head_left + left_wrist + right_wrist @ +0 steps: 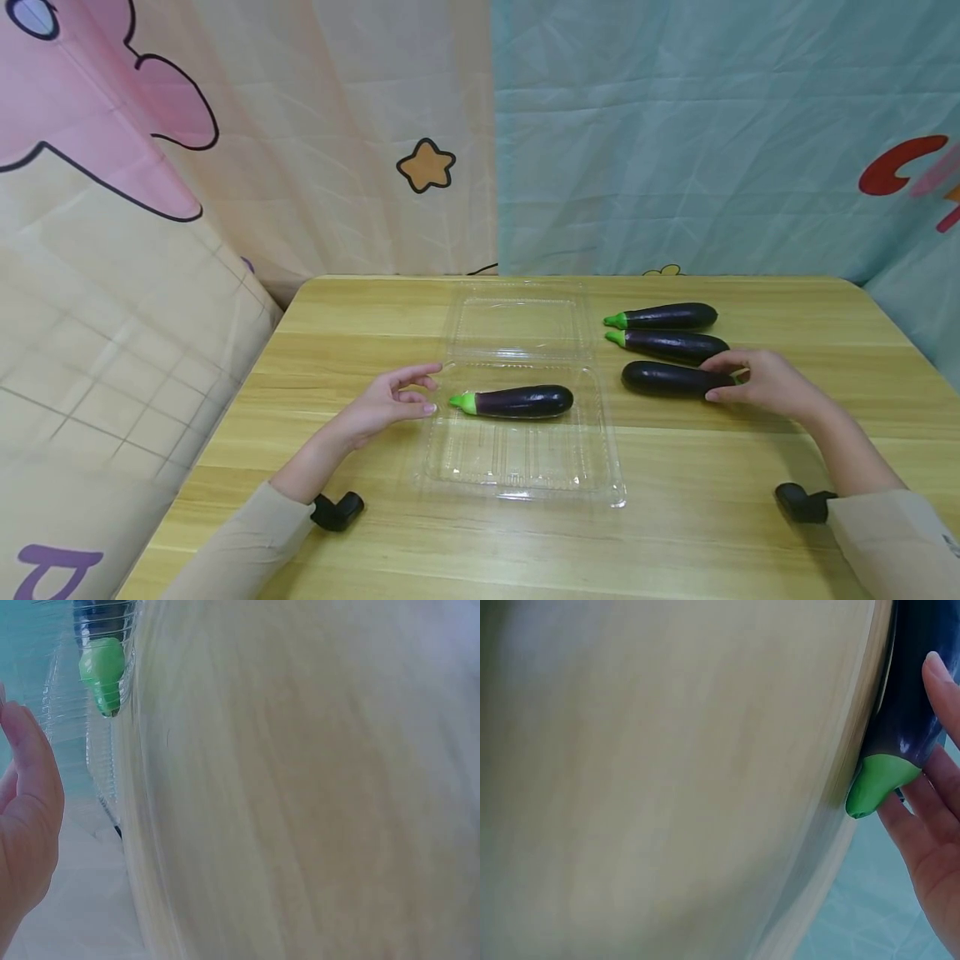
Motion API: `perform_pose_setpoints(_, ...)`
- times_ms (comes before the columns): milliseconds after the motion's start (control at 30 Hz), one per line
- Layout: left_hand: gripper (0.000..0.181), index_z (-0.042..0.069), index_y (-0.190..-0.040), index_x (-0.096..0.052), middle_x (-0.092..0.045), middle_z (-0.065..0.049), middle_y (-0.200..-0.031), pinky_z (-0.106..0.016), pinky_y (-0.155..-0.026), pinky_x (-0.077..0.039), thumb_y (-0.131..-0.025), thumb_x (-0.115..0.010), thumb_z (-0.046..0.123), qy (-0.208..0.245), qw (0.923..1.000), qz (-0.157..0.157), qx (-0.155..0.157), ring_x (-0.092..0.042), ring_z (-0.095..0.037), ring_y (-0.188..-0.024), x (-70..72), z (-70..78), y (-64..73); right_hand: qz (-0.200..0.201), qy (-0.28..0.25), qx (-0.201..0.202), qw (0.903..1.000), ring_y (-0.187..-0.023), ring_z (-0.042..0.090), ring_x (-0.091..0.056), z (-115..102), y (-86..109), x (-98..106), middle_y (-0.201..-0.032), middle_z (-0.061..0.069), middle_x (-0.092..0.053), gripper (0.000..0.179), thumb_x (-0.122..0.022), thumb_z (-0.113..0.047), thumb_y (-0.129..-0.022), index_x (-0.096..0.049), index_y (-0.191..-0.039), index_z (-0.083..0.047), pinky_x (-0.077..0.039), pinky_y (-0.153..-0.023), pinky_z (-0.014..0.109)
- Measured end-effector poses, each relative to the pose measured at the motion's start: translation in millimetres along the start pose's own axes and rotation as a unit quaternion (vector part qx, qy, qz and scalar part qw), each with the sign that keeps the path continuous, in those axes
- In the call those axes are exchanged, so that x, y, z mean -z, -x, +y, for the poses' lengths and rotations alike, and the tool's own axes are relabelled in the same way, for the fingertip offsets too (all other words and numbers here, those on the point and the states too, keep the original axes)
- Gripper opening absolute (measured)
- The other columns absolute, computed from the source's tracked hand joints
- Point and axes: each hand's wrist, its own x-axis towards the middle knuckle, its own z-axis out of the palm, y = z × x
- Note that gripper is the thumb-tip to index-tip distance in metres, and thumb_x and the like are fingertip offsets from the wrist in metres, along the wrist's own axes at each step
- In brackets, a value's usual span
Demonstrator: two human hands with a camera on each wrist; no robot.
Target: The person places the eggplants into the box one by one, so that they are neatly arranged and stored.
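Left hand (386, 408) spread loosely by left edge of clear box (517, 467), holding nothing; can't tell if fingertips touch box. Boxed eggplant (528, 402) just right of left hand, lying sideways, green stem toward that hand. Right of box, on worktop (675, 500): pinched eggplant (660, 378), lying sideways too, fat end toward left hand, stem end at right hand, so right hand much nearer. Two more eggplants (675, 317) (667, 344) just past it, stems left. Right hand (765, 382) pinches stem end, thumb and fingers.
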Motion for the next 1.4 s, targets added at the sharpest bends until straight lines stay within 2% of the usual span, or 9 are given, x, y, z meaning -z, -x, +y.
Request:
perform_pose_setpoints(167, 0.067, -0.001, -0.141, -0.035, -0.045, -0.014, -0.119, -0.023, -0.079, -0.05, -0.082, -0.068, 0.004, -0.001, 1.0, 0.0, -0.001, -0.054, -0.017, -0.091, -0.2, 0.8, -0.1, -0.002, -0.009, -0.001, 1.0, -0.094, 0.027, -0.058, 0.7, -0.6, -0.6, -0.103, 0.01, -0.064, 0.044, -0.076, -0.032, -0.076, -0.066, -0.108, -0.003, -0.051, -0.074, 0.027)
perform_pose_setpoints(400, 0.067, 0.0, -0.141, -0.036, -0.045, -0.013, -0.119, -0.023, -0.08, -0.049, -0.082, -0.068, 0.004, 0.002, 1.0, 0.0, 0.004, -0.054, -0.017, -0.091, -0.5, 0.8, 0.2, 0.001, -0.019, 0.001, 0.9998, -0.092, 0.016, -0.056, 0.2, -0.1, -0.8, -0.103, 0.009, -0.063, 0.043, -0.075, -0.032, -0.077, -0.065, -0.108, -0.004, -0.051, -0.074, 0.026)
perform_pose_setpoints(633, 0.068, 0.0, -0.141, -0.035, -0.045, -0.013, -0.119, -0.023, -0.079, -0.05, -0.082, -0.068, 0.004, 0.006, 1.0, -0.001, 0.004, -0.054, -0.017, -0.09, -0.3, 1.0, 0.7, -0.001, -0.03, -0.005, 0.9995, -0.091, 0.014, -0.055, -1.2, 0.5, -0.9, -0.104, 0.01, -0.062, 0.042, -0.074, -0.03, -0.079, -0.065, -0.11, -0.004, -0.05, -0.073, 0.024)
perform_pose_setpoints(967, 0.067, -0.001, -0.141, -0.035, -0.044, -0.013, -0.119, -0.022, -0.079, -0.05, -0.082, -0.068, 0.003, 0.006, 1.0, -0.004, -0.002, -0.054, -0.016, -0.09, -0.1, 0.4, 0.4, 0.009, -0.053, -0.002, 0.9986, -0.088, 0.004, -0.052, -1.6, 0.8, -1.7, -0.104, 0.011, -0.061, 0.041, -0.074, -0.026, -0.08, -0.064, -0.111, -0.003, -0.049, -0.071, 0.021)
perform_pose_setpoints(1400, 0.067, -0.001, -0.141, -0.035, -0.044, -0.014, -0.119, -0.022, -0.079, -0.05, -0.082, -0.067, 0.003, 0.007, 1.0, -0.002, 0.001, -0.053, -0.016, -0.09, -0.6, 1.0, 0.6, 0.022, -0.071, -0.007, 0.9972, -0.086, 0.002, -0.052, -18.4, -0.1, 5.5, -0.102, 0.01, -0.06, 0.042, -0.075, -0.027, -0.079, -0.064, -0.112, -0.003, -0.049, -0.071, 0.018)
